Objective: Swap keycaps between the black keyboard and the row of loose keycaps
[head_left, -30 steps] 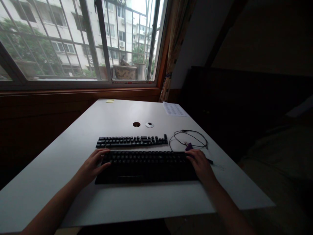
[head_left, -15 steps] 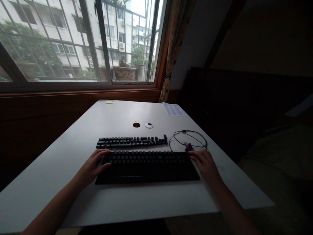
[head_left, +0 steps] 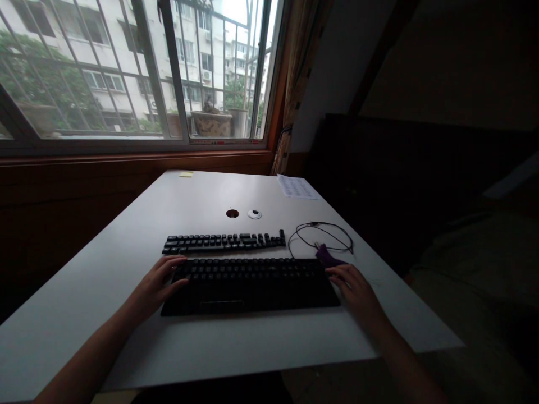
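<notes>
A white table [head_left: 219, 353] spreads across the lower frame, with a black keyboard [head_left: 261, 300] flat on it at lower centre. The left hand [head_left: 156, 280] opens wide over the keyboard's left end; the right hand [head_left: 357, 289] is narrower at its right edge, its grip impossible to tell. Just above lie loose black keycaps [head_left: 223, 242] in rows, already off. The work looks partway: keys show in the keyboard's upper part, but darkness hides what remains. A purple object [head_left: 326, 256] lies right of centre, beside the right hand.
</notes>
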Motion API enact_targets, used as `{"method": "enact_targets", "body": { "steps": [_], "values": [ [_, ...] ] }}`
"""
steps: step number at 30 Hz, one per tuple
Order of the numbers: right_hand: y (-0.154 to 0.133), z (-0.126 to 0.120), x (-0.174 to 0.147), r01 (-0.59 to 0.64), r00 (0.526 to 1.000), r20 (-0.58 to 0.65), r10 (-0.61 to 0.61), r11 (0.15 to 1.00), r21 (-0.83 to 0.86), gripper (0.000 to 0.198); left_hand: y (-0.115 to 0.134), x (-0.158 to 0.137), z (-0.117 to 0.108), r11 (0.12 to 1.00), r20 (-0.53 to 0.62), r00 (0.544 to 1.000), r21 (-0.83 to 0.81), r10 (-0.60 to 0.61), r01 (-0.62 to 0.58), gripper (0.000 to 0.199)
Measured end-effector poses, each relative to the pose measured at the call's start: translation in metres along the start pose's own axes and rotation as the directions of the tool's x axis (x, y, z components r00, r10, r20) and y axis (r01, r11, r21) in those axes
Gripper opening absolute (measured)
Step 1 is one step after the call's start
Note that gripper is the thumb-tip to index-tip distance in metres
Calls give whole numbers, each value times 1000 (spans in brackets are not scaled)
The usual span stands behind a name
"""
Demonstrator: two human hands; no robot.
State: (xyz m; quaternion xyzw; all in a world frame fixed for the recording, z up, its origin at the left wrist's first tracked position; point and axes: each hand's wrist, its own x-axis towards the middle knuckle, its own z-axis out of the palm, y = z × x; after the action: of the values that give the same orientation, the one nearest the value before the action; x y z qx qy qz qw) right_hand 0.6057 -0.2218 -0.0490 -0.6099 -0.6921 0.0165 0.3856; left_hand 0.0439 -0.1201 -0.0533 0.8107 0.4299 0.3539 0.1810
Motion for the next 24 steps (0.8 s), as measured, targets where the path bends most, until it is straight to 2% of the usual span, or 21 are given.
{"method": "enact_targets", "body": {
  "steps": [16, 24],
  "values": [
    [-6, 8, 3, -1, 999, 53, 0, 1000, 24, 21, 1, 0, 0, 1000, 2, 1000, -26, -11, 11, 45],
    [-9, 12, 4, 28, 999, 28, -28, 1000, 6, 29, 2, 1, -1, 1000, -12, 1000, 3, -4, 4, 47]
  ]
}}
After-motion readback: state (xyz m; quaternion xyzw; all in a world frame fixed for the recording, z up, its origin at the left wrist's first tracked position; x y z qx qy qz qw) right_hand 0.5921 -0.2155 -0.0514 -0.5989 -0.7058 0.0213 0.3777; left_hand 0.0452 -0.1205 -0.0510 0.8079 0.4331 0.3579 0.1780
